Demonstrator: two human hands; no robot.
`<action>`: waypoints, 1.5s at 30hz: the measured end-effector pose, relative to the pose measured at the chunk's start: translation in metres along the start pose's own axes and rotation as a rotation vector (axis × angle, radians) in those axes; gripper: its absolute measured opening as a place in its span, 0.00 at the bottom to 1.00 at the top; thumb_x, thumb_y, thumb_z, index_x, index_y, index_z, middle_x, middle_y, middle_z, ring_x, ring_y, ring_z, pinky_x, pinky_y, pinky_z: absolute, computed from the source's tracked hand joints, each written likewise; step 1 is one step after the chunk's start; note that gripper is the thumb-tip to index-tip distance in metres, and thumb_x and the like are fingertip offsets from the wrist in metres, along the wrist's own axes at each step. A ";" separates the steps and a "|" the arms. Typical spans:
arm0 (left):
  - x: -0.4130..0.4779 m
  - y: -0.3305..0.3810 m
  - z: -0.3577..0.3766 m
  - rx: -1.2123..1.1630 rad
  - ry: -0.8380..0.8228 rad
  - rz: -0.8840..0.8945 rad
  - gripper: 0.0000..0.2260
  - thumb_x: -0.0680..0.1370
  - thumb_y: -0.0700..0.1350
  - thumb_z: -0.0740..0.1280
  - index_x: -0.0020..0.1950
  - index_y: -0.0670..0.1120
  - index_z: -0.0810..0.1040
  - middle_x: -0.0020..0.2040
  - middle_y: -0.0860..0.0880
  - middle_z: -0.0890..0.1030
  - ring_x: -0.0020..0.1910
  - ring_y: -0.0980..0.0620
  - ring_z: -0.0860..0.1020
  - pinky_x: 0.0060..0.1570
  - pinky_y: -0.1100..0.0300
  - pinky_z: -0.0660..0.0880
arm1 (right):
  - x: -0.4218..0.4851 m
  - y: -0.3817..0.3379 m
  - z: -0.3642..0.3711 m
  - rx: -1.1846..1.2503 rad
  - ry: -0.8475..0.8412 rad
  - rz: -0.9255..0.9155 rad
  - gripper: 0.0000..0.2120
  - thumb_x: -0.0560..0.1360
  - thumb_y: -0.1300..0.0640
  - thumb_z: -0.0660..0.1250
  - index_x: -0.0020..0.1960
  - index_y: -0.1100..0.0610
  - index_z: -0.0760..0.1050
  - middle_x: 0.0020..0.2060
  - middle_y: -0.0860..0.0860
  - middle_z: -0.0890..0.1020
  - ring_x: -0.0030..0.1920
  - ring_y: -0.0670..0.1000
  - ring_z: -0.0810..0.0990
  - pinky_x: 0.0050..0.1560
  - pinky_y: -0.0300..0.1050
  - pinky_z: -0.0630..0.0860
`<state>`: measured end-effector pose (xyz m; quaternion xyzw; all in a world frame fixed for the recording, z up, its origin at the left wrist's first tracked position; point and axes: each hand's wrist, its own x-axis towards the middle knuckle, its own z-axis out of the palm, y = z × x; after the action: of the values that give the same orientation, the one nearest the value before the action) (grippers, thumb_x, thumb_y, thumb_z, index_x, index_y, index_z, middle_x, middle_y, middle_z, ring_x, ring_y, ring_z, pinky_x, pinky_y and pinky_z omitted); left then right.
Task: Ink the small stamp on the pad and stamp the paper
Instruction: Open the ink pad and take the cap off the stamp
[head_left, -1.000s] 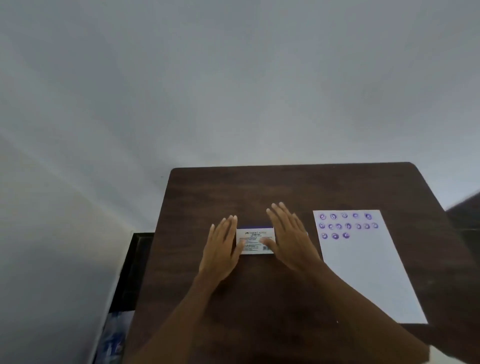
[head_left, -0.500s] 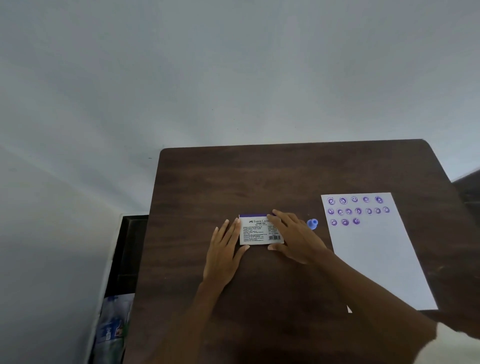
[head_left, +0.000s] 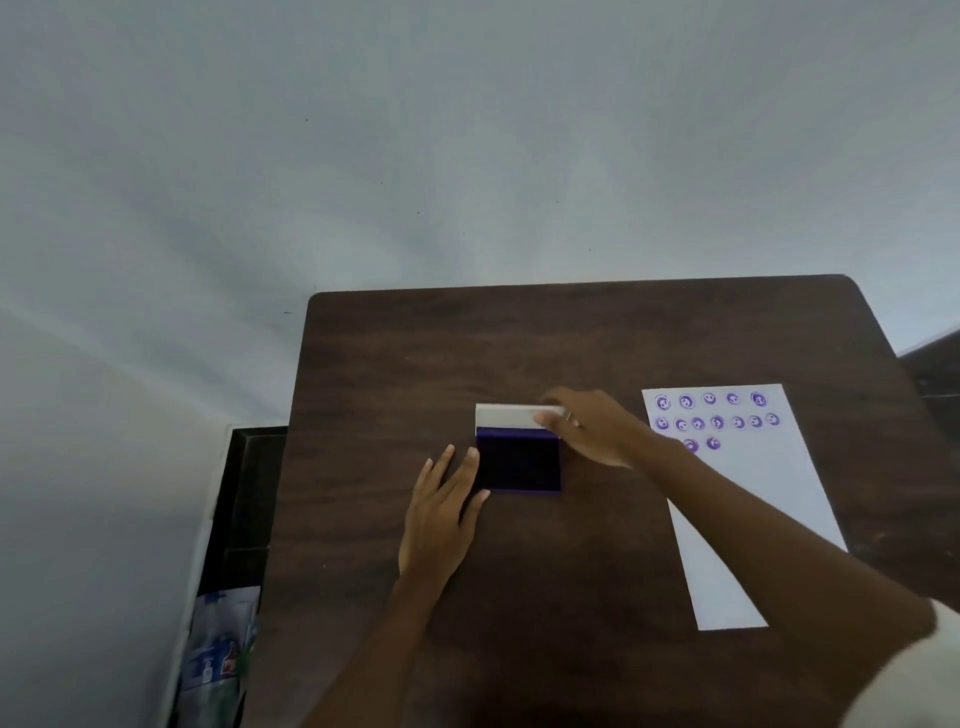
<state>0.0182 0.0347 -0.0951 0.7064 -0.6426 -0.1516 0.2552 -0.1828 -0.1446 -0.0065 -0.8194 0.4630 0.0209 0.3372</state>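
- The person's left hand (head_left: 440, 512) lay flat on the dark wood-grain worktop (head_left: 571, 343), fingers stretched forward and loosely spread, its grip holding nothing; the fingertips (head_left: 471, 454) touched the left edge of the ink pad (head_left: 518, 464).
- The ink pad sat near the middle of the worktop, its case open. The exposed pad surface was a deep violet-blue rectangle, almost black at the centre, with a thin brighter purple rim along the front and right sides.
- The white lid (head_left: 511, 415) stood raised along the pad's far edge, hinged there and tilted back, showing as a pale strip.
- The right hand (head_left: 592, 431) reached across from the right, its grip closed on the right end of the lid, thumb in front and fingers behind the lid's edge.
- To the right, apart from the pad, a white sheet of paper (head_left: 753, 519) lay on the worktop, partly covered by the right forearm. Its far end carried rows of small round purple stamp marks (head_left: 717, 422), smiley-like.
- The small stamp itself could not be made out; whether it was hidden behind the right hand could not be told.
- Beyond the worktop's far edge rose a plain pale wall (head_left: 467, 156).
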 end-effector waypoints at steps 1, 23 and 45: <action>0.000 0.000 0.000 0.002 0.007 0.003 0.24 0.81 0.51 0.64 0.77 0.47 0.67 0.72 0.49 0.74 0.77 0.50 0.64 0.76 0.47 0.61 | 0.006 0.000 0.000 0.007 0.019 0.021 0.23 0.76 0.34 0.53 0.62 0.47 0.69 0.54 0.53 0.82 0.53 0.54 0.79 0.49 0.48 0.74; 0.001 0.001 0.000 0.050 0.044 0.064 0.24 0.81 0.55 0.60 0.74 0.44 0.71 0.68 0.45 0.79 0.72 0.48 0.72 0.73 0.45 0.66 | -0.048 0.045 -0.014 -0.006 0.404 0.156 0.15 0.72 0.48 0.71 0.53 0.57 0.81 0.51 0.54 0.84 0.53 0.55 0.80 0.54 0.49 0.74; 0.046 0.172 0.059 -0.471 -0.065 -0.226 0.15 0.78 0.49 0.71 0.64 0.48 0.80 0.61 0.48 0.82 0.61 0.51 0.78 0.62 0.65 0.70 | -0.091 0.065 0.007 0.392 0.374 0.141 0.07 0.73 0.58 0.72 0.48 0.60 0.81 0.43 0.55 0.85 0.40 0.47 0.79 0.43 0.25 0.70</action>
<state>-0.1508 -0.0280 -0.0427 0.6896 -0.5145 -0.3472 0.3731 -0.2829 -0.0949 -0.0149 -0.6939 0.5684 -0.1970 0.3958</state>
